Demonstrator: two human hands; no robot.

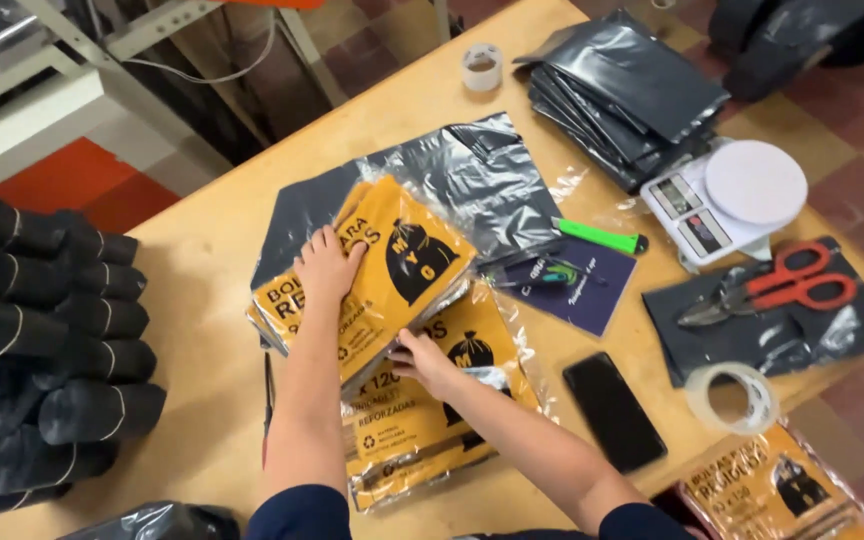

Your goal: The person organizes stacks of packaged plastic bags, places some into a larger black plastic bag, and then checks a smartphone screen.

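On the desk (202,400), the left hand (327,268) presses flat, grip open, atop the yellow bag packets (407,262); the right hand (422,360) pinches the stack's lower edge. Slick plastic could let the stack slide apart.

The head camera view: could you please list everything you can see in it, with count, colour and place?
yellow packets: a stack, yellow with black print, table centre
flat black bags: one pile, black, far right of table
kitchen scale: one, white, right side
scissors: one, red handles, on a dark sheet at right
cutter: one, green, beside the scale
phone: one, black, near right
tape rolls: two, clear one near right, white one at far edge
rolled black bags: many, black, stacked at left
table: one, light wood
left hand: flat on the top packet
right hand: at the top packet's lower edge
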